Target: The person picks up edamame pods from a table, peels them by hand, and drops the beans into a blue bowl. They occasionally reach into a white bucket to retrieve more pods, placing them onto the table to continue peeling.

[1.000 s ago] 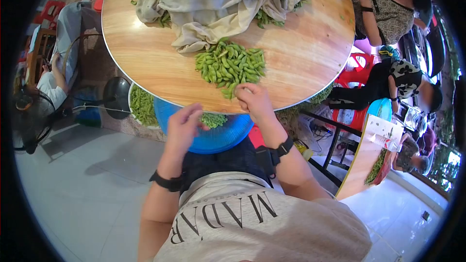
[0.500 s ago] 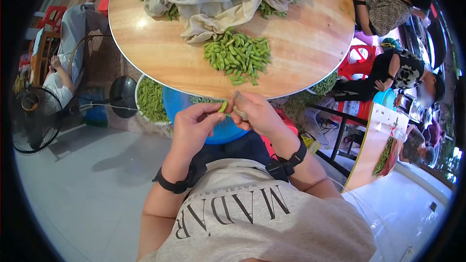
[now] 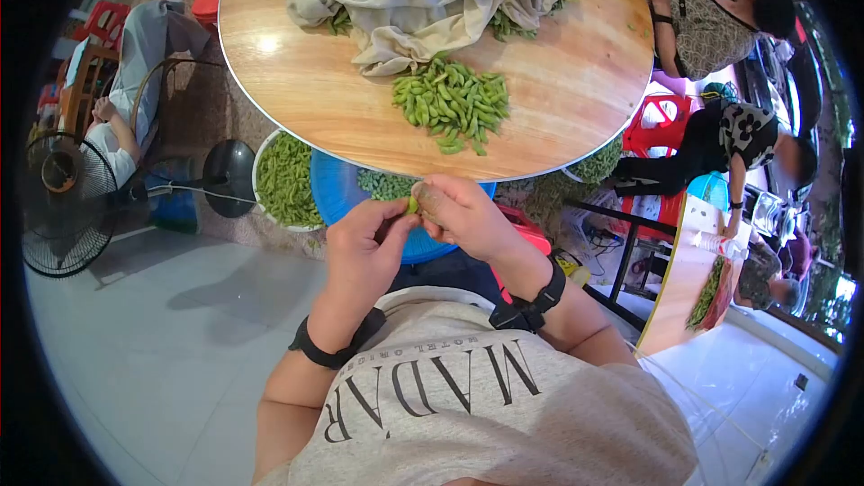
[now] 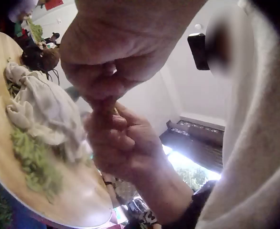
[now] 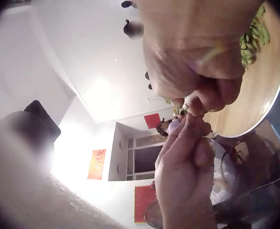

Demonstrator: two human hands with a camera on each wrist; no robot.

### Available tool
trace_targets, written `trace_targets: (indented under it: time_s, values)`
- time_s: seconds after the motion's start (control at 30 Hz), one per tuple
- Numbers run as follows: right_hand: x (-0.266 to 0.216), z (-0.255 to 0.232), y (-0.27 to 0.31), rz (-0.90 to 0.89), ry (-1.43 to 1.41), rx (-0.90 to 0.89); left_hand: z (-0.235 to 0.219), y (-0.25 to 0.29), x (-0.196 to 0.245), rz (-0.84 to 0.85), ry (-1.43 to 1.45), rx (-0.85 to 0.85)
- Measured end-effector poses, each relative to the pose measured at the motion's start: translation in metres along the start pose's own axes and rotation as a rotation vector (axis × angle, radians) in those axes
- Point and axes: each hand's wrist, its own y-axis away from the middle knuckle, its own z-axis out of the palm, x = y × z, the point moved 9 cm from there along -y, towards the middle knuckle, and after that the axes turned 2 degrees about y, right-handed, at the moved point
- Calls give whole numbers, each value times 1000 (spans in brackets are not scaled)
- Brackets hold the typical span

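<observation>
A green pod (image 3: 413, 204) is pinched between the two hands, just in front of the round table's near edge. My left hand (image 3: 364, 238) grips one end with thumb and fingers, and my right hand (image 3: 468, 219) holds the other end with curled fingers. Below and beyond them is a blue basket (image 3: 332, 187) with shelled green beans (image 3: 385, 184) in it. On the table (image 3: 297, 99) lies a heap of pods (image 3: 450, 101). Both wrist views show the fingertips meeting; the pod is mostly hidden there.
A crumpled cloth (image 3: 423, 0) covers more pods on the table. A white-rimmed container of pods (image 3: 286, 182) stands left of the basket. A black fan (image 3: 67, 202) is at the far left, a smaller table (image 3: 670, 306) at the right. Several people sit or stand around.
Both hands have drawn back from the table edge and come together. A pod is now held between them, less of it showing than half a second ago.
</observation>
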Motion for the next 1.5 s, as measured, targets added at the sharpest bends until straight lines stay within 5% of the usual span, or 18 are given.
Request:
trace_targets:
  time_s: [0.1, 0.2, 0.47, 0.6, 0.67, 0.87, 1.07, 1.27, 1.37, 1.5]
  values:
    - [1, 0, -1, -12, -22, 39, 1, 4, -13, -15, 70, 34]
    - [-2, -2, -2, -44, 70, 83, 8, 3, -31, -281, 331, 9]
    - [18, -6, -7, -274, 334, 129, 33, 0, -85, -625, 822, -158]
    - [48, -15, -14, 22, 83, -22, 48, 7, -108, -702, 892, -277]
    - [62, -21, -14, 127, 87, -81, 48, 10, -108, -687, 834, -256]
    - [17, -30, -10, -351, 593, 191, 40, 13, -107, -611, 535, -241]
    - [59, -32, -27, -109, 531, 50, 48, 24, -117, -634, 505, -274]
    - [67, -59, -19, -166, 551, 305, 46, 27, -139, -713, 561, -114]
    - [91, -49, -17, 111, 258, 148, 49, 25, -140, -691, 583, -50]
    - [100, -39, -20, 95, 18, 74, 53, 24, -141, -700, 635, -15]
